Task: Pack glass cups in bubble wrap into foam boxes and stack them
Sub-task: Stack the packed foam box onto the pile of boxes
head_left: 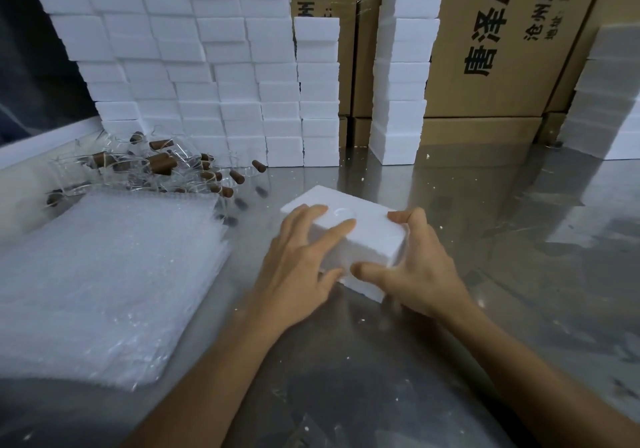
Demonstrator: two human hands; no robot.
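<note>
Foam was what both hands were on: one closed white foam box [349,239] lay on the shiny steel table [485,239], near the middle of it, well apart from the wall of stacked boxes [194,83] at the back. The left hand [298,271] lay over the near left side of the box, fingers spread almost straight across the lid, pressing rather than gripping. The right hand [415,267] clasped the right end, thumb curled against the front face and fingers wrapped round the far corner.

The box looked very light and stiff, yet crumbly; white crumbs dotted the table. Its corners and thin edges would likely dent or snap under a hard pinch, so flat palms on two opposite sides seemed the safest hold, with the lid kept down while lifting. Whether a cup sat inside could not be told.

Glass cups [145,167] with brown handles lay in a loose heap at the back left, touching one another. They would be fragile and slippery. A pile of bubble wrap [104,274] lay just in front of them, soft and limp.
</note>
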